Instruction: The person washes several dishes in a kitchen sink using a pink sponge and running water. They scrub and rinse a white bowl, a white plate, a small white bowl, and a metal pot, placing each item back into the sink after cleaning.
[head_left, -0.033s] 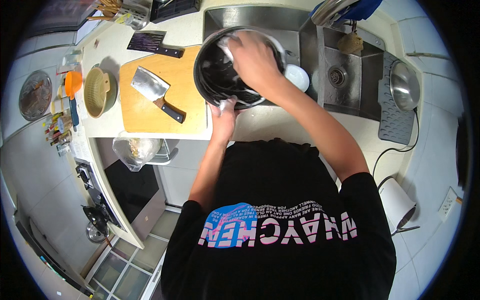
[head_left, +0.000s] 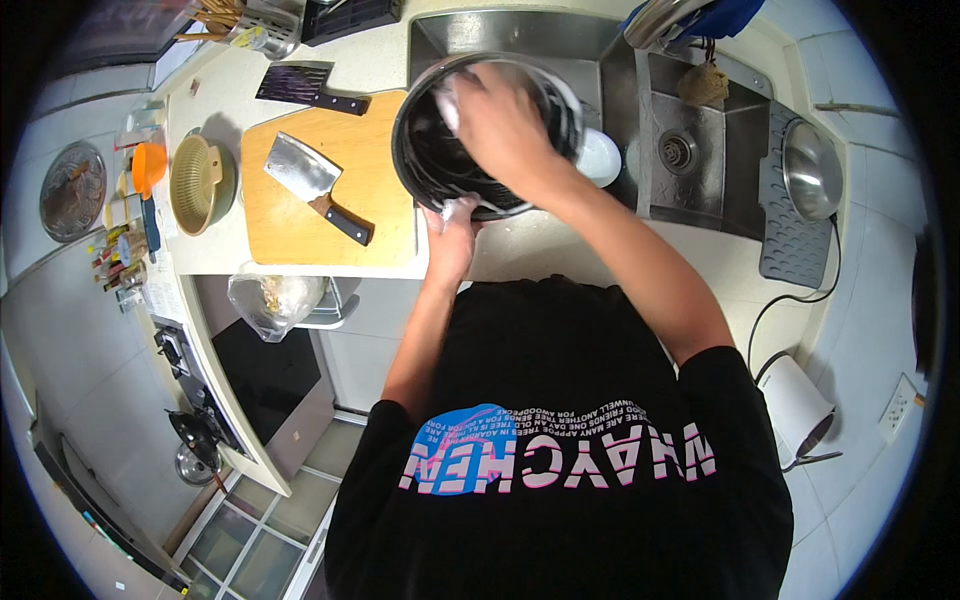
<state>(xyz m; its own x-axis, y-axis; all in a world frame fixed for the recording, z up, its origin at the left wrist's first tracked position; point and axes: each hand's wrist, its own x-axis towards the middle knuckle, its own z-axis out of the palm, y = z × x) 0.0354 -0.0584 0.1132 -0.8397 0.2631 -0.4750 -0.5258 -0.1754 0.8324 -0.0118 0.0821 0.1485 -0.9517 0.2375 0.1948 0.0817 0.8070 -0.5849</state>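
Foamy pot (head_left: 455, 155): likely stiff, slippery; hold at rim (head_left: 401, 150).
Left hand (head_left: 453, 238) grips near edge; right hand (head_left: 497, 125) inside, blurred: grip cannot be told.

The blurred right grip (head_left: 497, 122) hides part of the dark pot (head_left: 448, 152).

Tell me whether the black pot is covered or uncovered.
Uncovered: the black pot shows its dark inside, and the right hand reaches into it.

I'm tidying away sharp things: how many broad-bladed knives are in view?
2: a silvery cleaver on the wooden cutting board, and a dark-bladed knife just beyond it, mostly on the pale countertop. Others may be hidden, perhaps behind the pot.
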